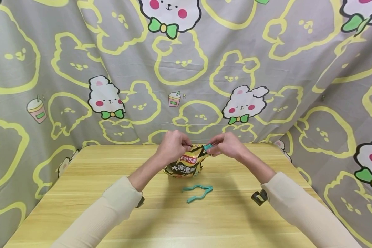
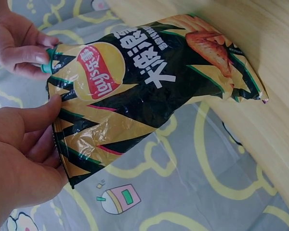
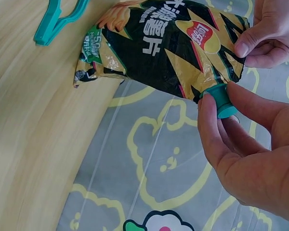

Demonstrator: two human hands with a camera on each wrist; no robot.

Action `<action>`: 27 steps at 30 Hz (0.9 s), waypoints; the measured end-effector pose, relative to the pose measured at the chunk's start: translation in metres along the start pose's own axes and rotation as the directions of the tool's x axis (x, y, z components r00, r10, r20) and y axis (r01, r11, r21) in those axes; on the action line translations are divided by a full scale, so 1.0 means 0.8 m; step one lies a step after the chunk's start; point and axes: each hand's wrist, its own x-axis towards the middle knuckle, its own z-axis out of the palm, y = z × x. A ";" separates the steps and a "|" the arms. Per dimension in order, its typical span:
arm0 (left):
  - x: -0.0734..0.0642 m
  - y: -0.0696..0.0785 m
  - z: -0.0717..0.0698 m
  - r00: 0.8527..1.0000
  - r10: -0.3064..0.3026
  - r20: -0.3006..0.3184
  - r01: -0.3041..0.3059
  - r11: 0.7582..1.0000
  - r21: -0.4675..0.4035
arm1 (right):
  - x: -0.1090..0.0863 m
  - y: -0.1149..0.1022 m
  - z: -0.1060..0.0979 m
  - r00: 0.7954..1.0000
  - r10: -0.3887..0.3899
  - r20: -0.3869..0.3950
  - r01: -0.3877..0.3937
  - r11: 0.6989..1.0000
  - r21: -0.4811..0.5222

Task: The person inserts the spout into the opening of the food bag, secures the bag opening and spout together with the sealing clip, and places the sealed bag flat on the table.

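A black and gold Lay's chip bag [image 1: 186,168] stands upright on the table, its top edge raised. My left hand [image 1: 173,145] pinches that top edge between thumb and fingers, as the left wrist view shows. At the bag's other top corner, my right hand [image 3: 260,139] holds a short teal cylindrical piece [image 3: 221,102], like a cap or spout, between thumb and fingers. The piece sits against the bag's corner; how it joins the bag is hidden by the fingers. In front of the bag lies a teal V-shaped clip [image 1: 209,189] with its two arms spread.
The wooden table [image 1: 111,158] reaches back to a grey patterned cloth [image 1: 136,69] hanging behind it and at the sides. A dark wrist mount [image 1: 259,197] sits at my right sleeve.
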 end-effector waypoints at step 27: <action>-0.001 0.002 0.001 1.000 -0.003 0.007 0.003 1.000 0.008 | 0.001 -0.001 0.005 0.992 -0.103 -0.072 0.084 0.969 -0.230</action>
